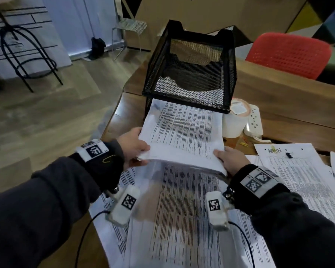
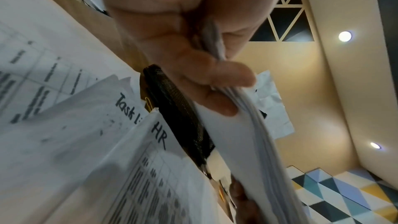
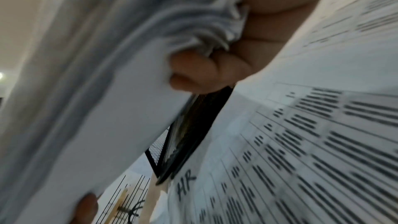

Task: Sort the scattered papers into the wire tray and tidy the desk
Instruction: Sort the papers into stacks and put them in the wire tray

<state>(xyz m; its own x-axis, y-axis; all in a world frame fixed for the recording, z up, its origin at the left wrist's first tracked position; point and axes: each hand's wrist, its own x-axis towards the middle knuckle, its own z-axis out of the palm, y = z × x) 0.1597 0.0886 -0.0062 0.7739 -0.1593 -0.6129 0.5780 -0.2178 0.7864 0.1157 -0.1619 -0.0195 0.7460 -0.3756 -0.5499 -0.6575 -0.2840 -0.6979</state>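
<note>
A thick stack of printed sheets [image 1: 184, 130] hangs above the desk, its far end reaching under the raised black wire tray [image 1: 190, 74]. My left hand [image 1: 132, 144] grips the stack's near left corner, thumb on top and fingers [image 2: 217, 91] curled beneath the sheets [image 2: 254, 142]. My right hand [image 1: 230, 159] holds the near right corner, with fingers [image 3: 193, 72] under the stack [image 3: 107, 108]. More printed sheets [image 1: 182, 219] lie spread on the desk below; one is marked "HR" [image 2: 159, 134], also seen as the HR sheet [image 3: 185, 183] in the right wrist view.
A white paper roll [image 1: 233, 122] and a white power strip [image 1: 254, 120] sit right of the tray. A sheet marked "ADMIN" [image 1: 290, 161] lies at the right. A red chair [image 1: 286, 55] stands behind the wooden desk [image 1: 288, 97]. A black stool [image 1: 25, 53] stands on the floor at the left.
</note>
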